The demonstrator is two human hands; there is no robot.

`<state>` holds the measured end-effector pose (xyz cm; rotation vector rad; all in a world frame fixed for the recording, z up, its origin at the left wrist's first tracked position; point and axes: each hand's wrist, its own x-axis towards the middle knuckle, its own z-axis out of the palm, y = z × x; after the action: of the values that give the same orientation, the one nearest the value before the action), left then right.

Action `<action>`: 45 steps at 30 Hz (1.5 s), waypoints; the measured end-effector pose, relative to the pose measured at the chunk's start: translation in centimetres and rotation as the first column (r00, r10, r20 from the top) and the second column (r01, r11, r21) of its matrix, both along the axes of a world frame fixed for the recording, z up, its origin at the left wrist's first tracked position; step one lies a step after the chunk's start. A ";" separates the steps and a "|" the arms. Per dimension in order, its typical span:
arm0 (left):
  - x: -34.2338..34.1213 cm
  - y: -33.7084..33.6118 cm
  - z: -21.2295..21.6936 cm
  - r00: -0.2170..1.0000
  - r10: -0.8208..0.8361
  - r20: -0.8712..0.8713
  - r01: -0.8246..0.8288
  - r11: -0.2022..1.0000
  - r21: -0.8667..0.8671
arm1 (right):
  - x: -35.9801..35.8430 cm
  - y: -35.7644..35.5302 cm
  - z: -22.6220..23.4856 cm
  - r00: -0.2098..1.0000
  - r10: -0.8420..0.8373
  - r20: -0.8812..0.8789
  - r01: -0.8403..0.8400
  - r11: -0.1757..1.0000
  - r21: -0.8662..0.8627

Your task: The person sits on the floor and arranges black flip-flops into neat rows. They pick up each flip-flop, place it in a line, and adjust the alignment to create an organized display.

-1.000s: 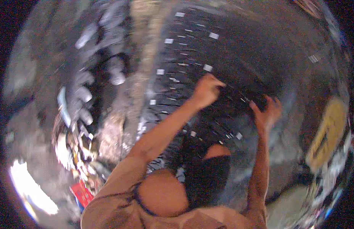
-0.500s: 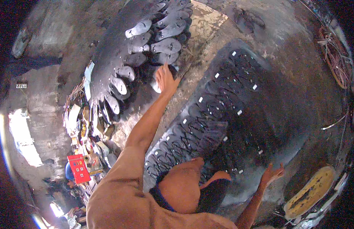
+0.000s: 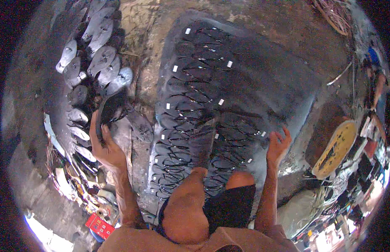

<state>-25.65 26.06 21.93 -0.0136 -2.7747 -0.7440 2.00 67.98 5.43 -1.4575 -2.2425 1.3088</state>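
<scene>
My left hand [image 3: 108,153] grips a dark sandal [image 3: 110,107] by its near end; I'd hold firmly. My right hand [image 3: 279,145], half open, looks empty.

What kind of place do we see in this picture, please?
Probably a small footwear workshop: dark strapped sandals lie in rows on a dark sheet, grey soles are heaped at the left, and the left hand holds a dark, flat piece.
</scene>
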 end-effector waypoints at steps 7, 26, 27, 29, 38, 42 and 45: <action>-2.1 17.2 -1.4 0.739 -0.443 0.507 -0.099 0.673 0.733 | -15.0 -2.8 11.9 0.792 -0.245 -0.559 -0.205 0.756 -0.622; 4.6 24.1 -17.1 0.732 -0.430 0.528 0.282 0.897 0.339 | -4.9 7.6 -5.2 0.950 0.126 -0.286 -0.241 0.876 -0.417; 5.1 23.9 -18.1 0.752 -0.431 0.499 0.309 0.899 0.311 | -4.3 7.9 -6.3 0.952 0.132 -0.277 -0.245 0.870 -0.428; 5.8 23.2 -20.4 0.790 -0.446 0.420 0.374 0.894 0.245 | -4.6 7.7 -6.9 0.961 0.145 -0.237 -0.240 0.864 -0.443; 6.9 23.7 -22.1 0.806 -0.384 0.452 0.277 0.918 0.284 | -5.4 6.7 -5.4 0.956 0.292 -0.012 -0.291 0.946 -0.144; 7.2 23.4 -23.2 0.842 -0.469 0.268 0.461 0.882 0.096 | -5.3 5.7 -5.6 0.945 0.274 0.177 -0.325 0.824 0.463; 5.4 22.6 -21.0 0.817 -0.427 0.388 0.319 0.895 0.313 | -3.5 7.0 -6.9 0.978 0.174 0.119 -0.211 0.803 0.557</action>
<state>-20.22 48.71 0.88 -0.4100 -3.1351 -1.3261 -1.51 74.94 -1.51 -1.0784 -2.5627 0.5335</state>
